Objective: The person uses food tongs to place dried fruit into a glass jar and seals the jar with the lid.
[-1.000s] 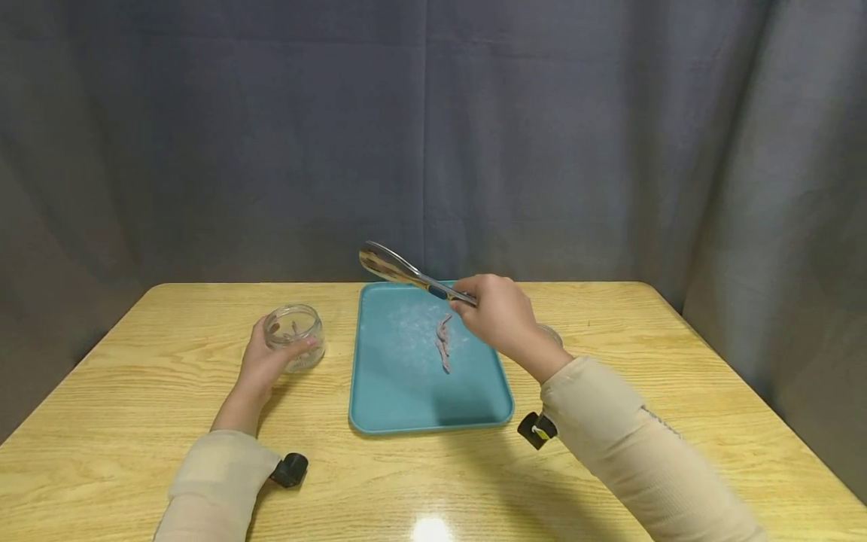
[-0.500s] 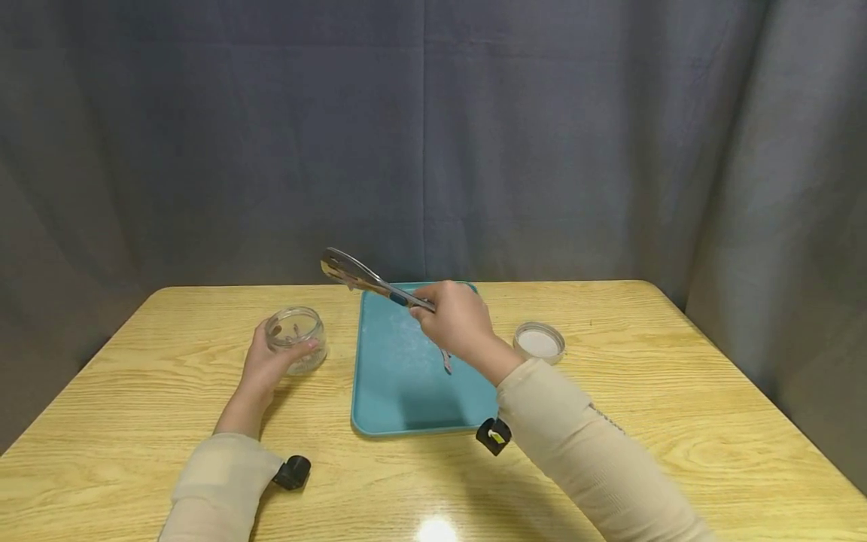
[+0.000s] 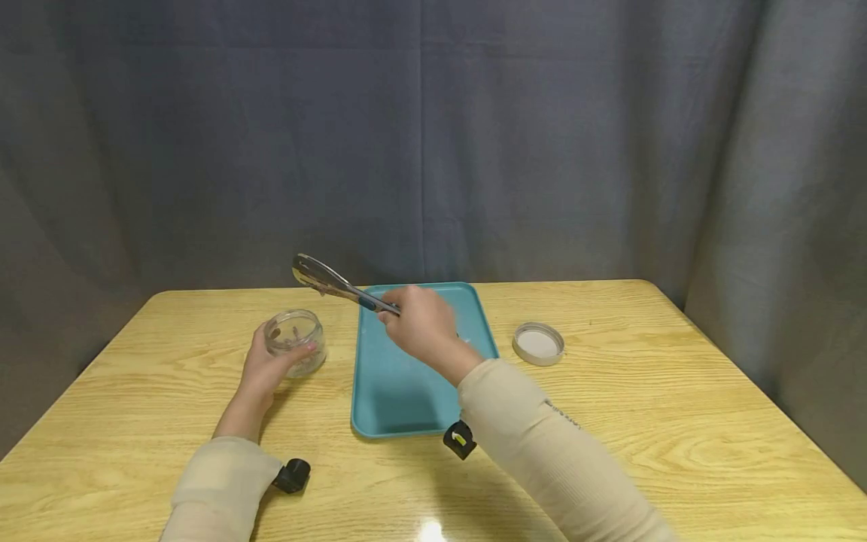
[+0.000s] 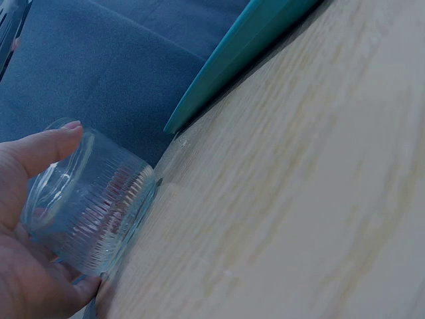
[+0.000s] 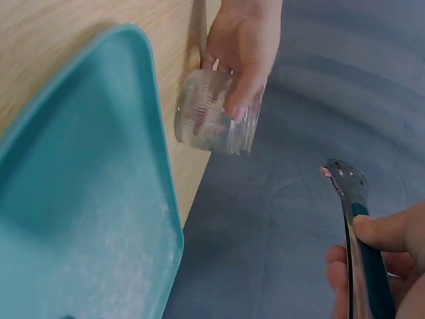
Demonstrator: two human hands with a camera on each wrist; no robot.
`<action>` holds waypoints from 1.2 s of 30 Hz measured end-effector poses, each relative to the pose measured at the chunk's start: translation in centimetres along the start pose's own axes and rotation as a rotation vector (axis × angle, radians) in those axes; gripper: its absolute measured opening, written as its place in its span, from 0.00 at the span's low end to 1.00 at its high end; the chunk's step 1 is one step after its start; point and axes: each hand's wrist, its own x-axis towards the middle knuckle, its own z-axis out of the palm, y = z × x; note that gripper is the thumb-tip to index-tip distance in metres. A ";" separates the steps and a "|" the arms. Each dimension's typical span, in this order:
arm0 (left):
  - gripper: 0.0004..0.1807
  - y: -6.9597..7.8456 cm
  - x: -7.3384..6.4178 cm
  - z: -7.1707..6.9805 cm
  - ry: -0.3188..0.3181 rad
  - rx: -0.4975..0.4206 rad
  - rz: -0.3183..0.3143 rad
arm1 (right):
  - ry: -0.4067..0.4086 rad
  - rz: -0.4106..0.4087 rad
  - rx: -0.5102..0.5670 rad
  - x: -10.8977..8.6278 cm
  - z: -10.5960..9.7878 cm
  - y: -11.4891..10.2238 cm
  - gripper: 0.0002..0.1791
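Fingers curled firmly, the right hand [image 3: 421,322] grips silver metal tongs [image 3: 336,284], a small pinkish scrap [image 5: 325,171] at their raised tips; the left hand [image 3: 264,369] wraps a clear ribbed glass jar [image 3: 294,331] on the yellowish wooden table [image 3: 677,421]. Rightward lie a rectangular teal tray [image 3: 379,369] and a round pale lid [image 3: 538,344].

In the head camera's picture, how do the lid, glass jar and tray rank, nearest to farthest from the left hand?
1. Glass jar: gripped in the left hand.
2. Tray: right of the jar.
3. Lid: farthest, right of the tray.
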 end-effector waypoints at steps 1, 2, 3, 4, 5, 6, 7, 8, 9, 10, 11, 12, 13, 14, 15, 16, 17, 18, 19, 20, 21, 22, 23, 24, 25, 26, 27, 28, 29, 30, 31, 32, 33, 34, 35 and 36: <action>0.54 0.0 0.0 -0.1 0.000 0.001 -0.001 | 0.002 0.003 -0.005 0.1 0.2 -0.2 0.06; 0.54 0.0 0.0 -0.1 -0.001 0.001 -0.001 | 0.006 0.002 -0.007 0.1 0.4 -0.4 0.05; 0.55 0.0 0.0 -0.2 -0.001 0.001 -0.001 | 0.009 -0.001 -0.006 0.2 0.7 -0.5 0.05; 0.55 -0.1 0.0 -0.3 -0.001 0.004 -0.002 | 0.009 -0.001 0.003 0.2 0.9 -0.7 0.04; 0.55 -0.1 0.0 -0.4 -0.002 0.006 -0.001 | 0.004 0.000 0.010 0.2 1.1 -0.8 0.04; 0.55 -0.1 0.0 -0.4 -0.002 0.005 0.000 | 0.004 -0.001 0.016 0.2 1.3 -1.0 0.04; 0.55 -0.1 0.0 -0.5 -0.001 0.004 -0.002 | 0.002 -0.005 0.025 0.2 1.5 -1.1 0.04; 0.55 -0.1 -0.1 -0.5 0.001 0.004 -0.002 | 0.002 -0.011 0.029 0.2 1.7 -1.2 0.05; 0.55 -0.1 -0.1 -0.6 0.004 0.003 -0.002 | 0.001 -0.013 0.031 0.2 1.9 -1.3 0.05; 0.55 -0.1 -0.1 -0.6 0.006 0.003 -0.002 | 0.003 -0.017 0.027 0.2 2.1 -1.4 0.05; 0.55 -0.1 -0.1 -0.6 0.006 0.001 -0.002 | 0.006 -0.018 0.025 0.2 2.3 -1.5 0.05; 0.54 -0.2 -0.1 -0.6 0.008 0.001 0.000 | 0.010 -0.017 0.025 0.2 2.6 -1.5 0.05; 0.54 -0.2 -0.1 -0.6 0.008 0.001 0.002 | 0.014 -0.017 0.019 0.2 2.8 -1.6 0.06; 0.54 -0.2 -0.1 -0.6 0.006 -0.001 0.005 | 0.019 -0.020 0.013 0.3 2.9 -1.6 0.06; 0.54 -0.2 -0.1 -0.6 0.005 -0.003 0.008 | 0.018 -0.021 0.017 0.3 3.1 -1.6 0.06; 0.54 -0.2 -0.1 -0.6 0.003 -0.005 0.011 | 0.016 -0.019 0.024 0.2 3.3 -1.7 0.06; 0.54 -0.2 0.0 -0.6 0.002 -0.008 0.013 | 0.012 -0.017 0.030 0.2 3.4 -1.7 0.06; 0.54 -0.2 0.0 -0.6 0.002 -0.011 0.015 | 0.009 -0.019 0.028 0.2 3.6 -1.8 0.06; 0.53 -0.2 0.0 -0.6 0.004 -0.010 0.012 | 0.008 -0.020 0.029 0.2 3.8 -1.8 0.06; 0.53 -0.2 0.0 -0.6 0.006 -0.010 0.010 | 0.004 -0.020 0.033 0.1 3.9 -1.9 0.06; 0.53 -0.2 0.1 -0.7 0.005 -0.011 0.007 | -0.003 -0.019 0.040 0.1 4.1 -1.9 0.06; 0.53 -0.2 0.1 -0.7 0.001 -0.010 0.004 | -0.007 -0.016 0.041 0.0 4.3 -2.0 0.05; 0.54 -0.2 0.1 -0.7 0.000 -0.009 -0.001 | -0.011 -0.016 0.038 0.0 4.4 -2.0 0.05; 0.54 -0.2 0.1 -0.7 -0.002 -0.007 -0.007 | -0.015 -0.016 0.040 -0.1 4.6 -2.0 0.05; 0.54 -0.2 0.1 -0.7 -0.004 -0.004 -0.011 | -0.022 -0.015 0.043 -0.1 4.7 -2.0 0.06; 0.54 -0.2 0.1 -0.7 -0.005 -0.004 -0.013 | -0.028 -0.018 0.042 -0.2 4.9 -2.0 0.05; 0.55 -0.2 0.1 -0.7 -0.006 -0.004 -0.015 | -0.033 -0.019 0.041 -0.2 5.0 -2.1 0.06; 0.55 -0.2 0.1 -0.8 -0.004 -0.004 -0.017 | -0.037 -0.021 0.041 -0.2 5.1 -2.1 0.06; 0.55 -0.2 0.1 -0.8 -0.002 -0.006 -0.018 | -0.041 -0.023 0.039 -0.2 5.2 -2.1 0.06; 0.55 -0.1 0.1 -0.8 -0.002 -0.006 -0.018 | -0.044 -0.023 0.038 -0.1 5.4 -2.1 0.06; 0.55 -0.1 0.1 -0.8 0.000 -0.006 -0.018 | -0.045 -0.022 0.033 -0.1 5.5 -2.1 0.06; 0.55 -0.1 0.0 -0.9 0.001 -0.006 -0.017 | -0.045 -0.020 0.030 -0.1 5.6 -2.1 0.06; 0.55 -0.1 0.0 -0.9 0.000 -0.006 -0.017 | -0.044 -0.017 0.027 -0.1 5.7 -2.2 0.06; 0.55 -0.1 0.0 -0.9 -0.001 -0.006 -0.016 | -0.044 -0.016 0.023 0.0 5.8 -2.2 0.05; 0.55 -0.1 0.0 -0.9 -0.002 -0.005 -0.015 | -0.042 -0.017 0.017 0.0 5.9 -2.2 0.05; 0.55 -0.1 0.0 -0.9 -0.001 -0.003 -0.014 | -0.040 -0.019 0.011 0.0 6.0 -2.2 0.05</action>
